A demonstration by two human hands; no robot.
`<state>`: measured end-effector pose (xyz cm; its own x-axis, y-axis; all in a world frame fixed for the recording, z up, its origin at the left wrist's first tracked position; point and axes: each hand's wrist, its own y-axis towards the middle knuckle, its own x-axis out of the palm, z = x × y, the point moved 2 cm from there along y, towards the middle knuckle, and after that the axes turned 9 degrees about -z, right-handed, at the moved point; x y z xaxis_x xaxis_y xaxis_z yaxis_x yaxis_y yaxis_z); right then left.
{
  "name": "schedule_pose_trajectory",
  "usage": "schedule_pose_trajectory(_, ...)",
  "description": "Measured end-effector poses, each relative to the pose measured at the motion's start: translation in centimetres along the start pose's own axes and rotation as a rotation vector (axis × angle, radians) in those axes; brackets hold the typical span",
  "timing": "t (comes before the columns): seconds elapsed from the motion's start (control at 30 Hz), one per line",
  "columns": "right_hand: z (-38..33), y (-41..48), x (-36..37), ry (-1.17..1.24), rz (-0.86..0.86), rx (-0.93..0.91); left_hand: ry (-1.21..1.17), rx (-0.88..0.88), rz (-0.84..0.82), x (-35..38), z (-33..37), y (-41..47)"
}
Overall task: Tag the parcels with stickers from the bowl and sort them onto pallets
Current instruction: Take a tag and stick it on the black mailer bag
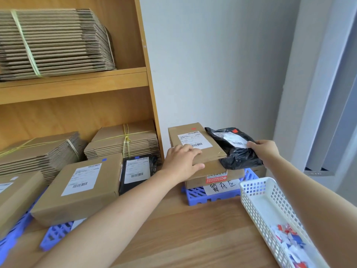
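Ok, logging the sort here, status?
Left hand gripping red-tagged box stacked on pallet. Right hand pinching black bag beside it. Sticker basket by right forearm.

Looked like a small parcel-sorting room; bundled flat cartons (54, 43) on wooden shelves (77, 82); labelled parcels (77, 190) on blue pallets (202, 196).
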<state>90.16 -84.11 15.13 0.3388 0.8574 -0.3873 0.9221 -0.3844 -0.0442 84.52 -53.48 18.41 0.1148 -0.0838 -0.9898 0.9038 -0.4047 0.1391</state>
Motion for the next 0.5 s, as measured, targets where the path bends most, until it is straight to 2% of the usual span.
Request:
schedule_pose_trajectory(0.2,-0.3,0.2,2.5,-0.146,-0.002,-0.049,-0.011,-0.030,0.013,0.3,-0.8,0.2)
schedule_pose_trajectory(0.3,-0.7,-1.1,3.3,-0.071,0.033,-0.145,-0.033,-0.049,0.002,0.3,-1.4,0.0)
schedule_pose_trajectory(0.33,-0.8,-1.6,3.5,-0.113,0.012,-0.204,-0.046,-0.053,-0.003,0.4,-1.6,-0.1)
schedule_pose_trajectory(0.4,-0.8,-2.3,4.1,-0.329,-0.072,-0.315,-0.077,-0.058,-0.008,0.5,-1.7,-0.2)
schedule_pose_trajectory(0.5,-0.7,-3.4,4.5,-0.641,-0.152,-0.332,-0.129,-0.057,-0.013,0.7,-1.7,0.0)
